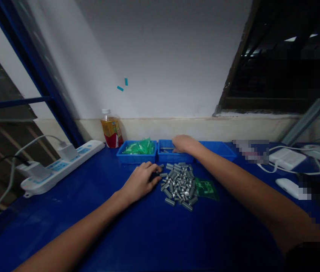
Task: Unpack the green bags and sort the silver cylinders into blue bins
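My left hand [144,179] rests on the blue table at the left edge of a pile of metal pieces [178,183]. A gap shows between its curved fingers and thumb, and the fingertips are close to a few grey cylinders. The pile mixes ribbed grey cylinders with shiny screw-like parts. My right hand [185,143] reaches over the pile and down into the middle blue bin [173,156], where some long metal pieces lie. Its fingers are hidden behind the hand and the bin wall. Beside the pile on the right lies a green plastic bag [206,189] with small contents.
Left of the middle bin, another blue bin [135,158] holds green plastic bags [139,146]. A third blue bin [219,149] is behind my right forearm. A drink bottle [111,130], a power strip [60,166] with plugs, a white adapter [287,158] and cables surround the work area.
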{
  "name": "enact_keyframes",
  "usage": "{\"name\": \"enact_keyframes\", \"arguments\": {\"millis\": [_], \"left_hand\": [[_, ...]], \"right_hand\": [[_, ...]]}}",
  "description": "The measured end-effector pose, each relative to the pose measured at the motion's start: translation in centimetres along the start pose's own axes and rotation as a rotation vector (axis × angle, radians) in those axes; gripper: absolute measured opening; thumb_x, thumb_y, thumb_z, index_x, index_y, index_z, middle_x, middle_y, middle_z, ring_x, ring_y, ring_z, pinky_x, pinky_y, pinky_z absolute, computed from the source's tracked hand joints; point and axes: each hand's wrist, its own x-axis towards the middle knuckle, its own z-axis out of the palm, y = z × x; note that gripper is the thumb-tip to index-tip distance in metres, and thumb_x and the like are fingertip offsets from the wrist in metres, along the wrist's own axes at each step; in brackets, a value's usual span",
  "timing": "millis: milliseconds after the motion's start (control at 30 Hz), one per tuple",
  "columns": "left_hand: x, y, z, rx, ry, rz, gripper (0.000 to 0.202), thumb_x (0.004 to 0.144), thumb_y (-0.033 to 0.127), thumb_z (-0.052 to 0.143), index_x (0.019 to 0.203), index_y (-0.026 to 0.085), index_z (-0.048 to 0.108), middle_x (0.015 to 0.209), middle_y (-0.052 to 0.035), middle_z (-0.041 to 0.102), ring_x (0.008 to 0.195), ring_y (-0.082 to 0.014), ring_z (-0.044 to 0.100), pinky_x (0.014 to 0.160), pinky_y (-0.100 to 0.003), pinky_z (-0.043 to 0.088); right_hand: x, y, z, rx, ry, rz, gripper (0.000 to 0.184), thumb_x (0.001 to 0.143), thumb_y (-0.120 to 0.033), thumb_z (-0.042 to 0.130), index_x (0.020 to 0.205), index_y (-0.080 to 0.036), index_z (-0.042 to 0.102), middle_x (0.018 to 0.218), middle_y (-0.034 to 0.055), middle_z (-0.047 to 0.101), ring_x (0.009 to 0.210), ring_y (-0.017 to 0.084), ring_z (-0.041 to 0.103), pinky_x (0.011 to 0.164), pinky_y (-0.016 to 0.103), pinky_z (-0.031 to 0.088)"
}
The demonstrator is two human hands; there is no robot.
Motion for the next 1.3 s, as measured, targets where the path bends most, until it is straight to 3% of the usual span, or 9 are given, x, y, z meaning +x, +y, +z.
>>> {"name": "enact_keyframes", "arguments": {"millis": [133,300,433,533,633,800,1000,1200,1300], "left_hand": [[0.6,-0.3,0.7,-0.015,0.09,-0.055,0.007,0.085,0.024,0.05,0.092,0.022,0.053,0.091,-0.0051,0.061,0.088,-0.0223,0.054,0.076,-0.035,0.044],[1.4,0.1,0.6,-0.151,0.132,-0.084,0.006,0.083,0.021,0.05,0.089,0.02,0.052,0.086,-0.005,0.061,0.082,-0.0205,0.056,0.072,-0.033,0.045],[1.9,2.8,0.1,-0.387,0.135,-0.059,0.009,0.087,0.025,0.046,0.086,0.02,0.053,0.08,-0.0026,0.06,0.073,-0.0161,0.056,0.066,-0.028,0.045],[1.9,4.5,0.2,-0.526,0.132,-0.046,0.014,0.089,0.031,0.047,0.086,0.02,0.056,0.078,-0.002,0.06,0.07,-0.0146,0.056,0.064,-0.026,0.045],[1.5,4.8,0.7,-0.577,0.129,-0.069,0.016,0.089,0.032,0.049,0.086,0.02,0.058,0.075,-0.0016,0.06,0.067,-0.014,0.056,0.061,-0.025,0.045],[0.9,4.3,0.8,-0.544,0.133,-0.044,0.016,0.091,0.03,0.047,0.088,0.019,0.058,0.077,-0.0015,0.061,0.068,-0.0136,0.056,0.063,-0.025,0.045],[1.0,1.8,-0.3,-0.172,0.121,0.103,0.02,0.093,0.022,0.041,0.108,0.017,0.055,0.095,-0.0059,0.06,0.089,-0.0182,0.054,0.082,-0.033,0.044],[0.9,-0.9,-0.4,0.115,-0.011,0.1,0.024,0.093,0.021,0.04,0.11,0.017,0.056,0.106,-0.0096,0.054,0.093,-0.0222,0.051,0.084,-0.038,0.044],[0.7,-1.0,-0.1,0.096,-0.004,0.036,0.02,0.092,0.024,0.041,0.104,0.016,0.056,0.101,-0.0085,0.055,0.091,-0.0219,0.051,0.083,-0.037,0.045]], "right_hand": [[-3.7,-0.5,0.2,0.055,0.218,-0.037,0.032,0.091,-0.036,0.044,0.093,-0.014,0.067,0.096,0.016,0.067,0.09,0.025,0.062,0.076,0.034,0.045],[-9.9,-1.2,4.1,0.36,0.51,-0.31,0.017,0.089,-0.027,0.048,0.092,-0.017,0.061,0.084,0.0069,0.063,0.082,0.02,0.056,0.074,0.032,0.044],[-12.4,-1.2,5.6,0.484,0.583,-0.302,0.027,0.086,-0.026,0.054,0.111,-0.016,0.053,0.091,0.0079,0.062,0.085,0.021,0.055,0.077,0.035,0.044],[-12.5,-1.5,5.2,0.537,0.593,-0.327,0.017,0.085,-0.025,0.054,0.101,-0.018,0.055,0.089,0.0068,0.061,0.083,0.02,0.055,0.075,0.034,0.042],[-12.5,-2.0,5.1,0.51,0.531,-0.36,0.005,0.086,-0.023,0.052,0.086,-0.019,0.055,0.078,0.0041,0.06,0.075,0.018,0.052,0.069,0.032,0.039],[-13.0,-2.7,5.2,0.416,0.521,-0.385,0.009,0.086,-0.024,0.052,0.088,-0.017,0.057,0.08,0.0051,0.06,0.076,0.018,0.052,0.068,0.032,0.036],[-9.6,-0.4,2.8,0.356,0.51,-0.213,0.022,0.091,-0.029,0.047,0.092,-0.017,0.065,0.089,0.0075,0.063,0.085,0.019,0.054,0.076,0.032,0.039],[-1.6,1.9,1.3,0.115,0.036,-0.135,0.032,0.091,-0.038,0.044,0.095,-0.019,0.07,0.092,0.0092,0.07,0.085,0.02,0.062,0.071,0.027,0.039],[0.5,1.6,1.6,0.063,-0.038,-0.125,0.028,0.086,-0.038,0.052,0.098,-0.02,0.071,0.095,0.0095,0.071,0.086,0.021,0.064,0.067,0.026,0.04]]}}
